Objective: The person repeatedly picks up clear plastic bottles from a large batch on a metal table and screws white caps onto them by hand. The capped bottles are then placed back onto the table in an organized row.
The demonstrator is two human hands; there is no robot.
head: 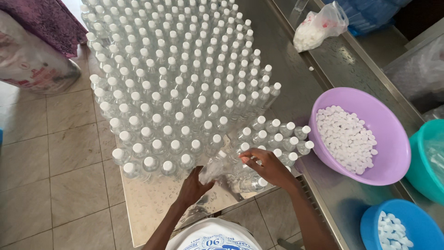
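Stainless-steel table (152,208) surface, wet with droplets, carries a dense block of clear capped bottles (175,78) standing upright in tight rows; the close packing keeps them steady against one another and leaves the near edge as working room. Beige floor tiles (55,153) show to the left of the table.

At the near edge, the left hand (193,187) closes around the lower part of a clear bottle (216,167) that leans tilted, its top pointing toward the right hand. This grip appears to steady the bottle at an angle convenient for access to its neck. The right hand (268,167) rests with fingers curled at the bottle's top, fingertips pinched together there; whether a cap sits between them cannot be told. Several more bottles lie on their sides (247,183) beneath the right hand, close by.

A purple bowl (393,139) of white caps (347,139) stands just right of the hands, within easy reach. A blue bowl (416,222) with further caps sits nearer the body, a teal basin (428,157) behind it, and a plastic bag (319,25) of white caps lies farther along the steel bench.
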